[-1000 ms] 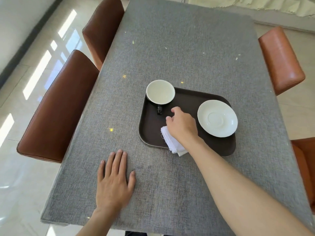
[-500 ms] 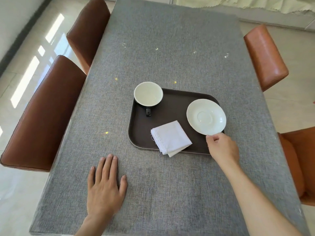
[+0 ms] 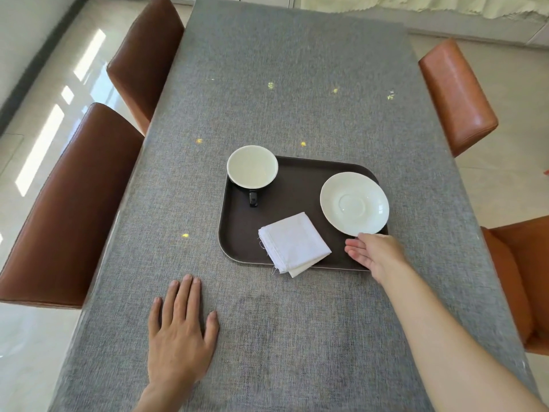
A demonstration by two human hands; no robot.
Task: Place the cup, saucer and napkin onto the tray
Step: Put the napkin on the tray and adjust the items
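Observation:
A dark brown tray [image 3: 297, 185] lies on the grey table. On its far left corner stands a cup [image 3: 252, 169], white inside and black outside, handle toward me. A white saucer [image 3: 354, 203] rests on the tray's right side. A folded white napkin [image 3: 293, 243] lies on the near part, one corner hanging over the tray's near rim. My right hand [image 3: 375, 252] hovers at the tray's near right corner, fingers extended, fingertips just below the saucer's near edge, holding nothing. My left hand [image 3: 179, 331] lies flat on the table, fingers spread.
The grey cloth-covered table [image 3: 297, 84] stretches away from me. Two brown chairs [image 3: 68, 203] stand along its left side and orange chairs [image 3: 457, 96] along the right. Shiny pale floor lies beyond both sides.
My right hand left the napkin on the tray, moved right to the saucer's near edge, and its fingers have now opened. My left hand stayed flat.

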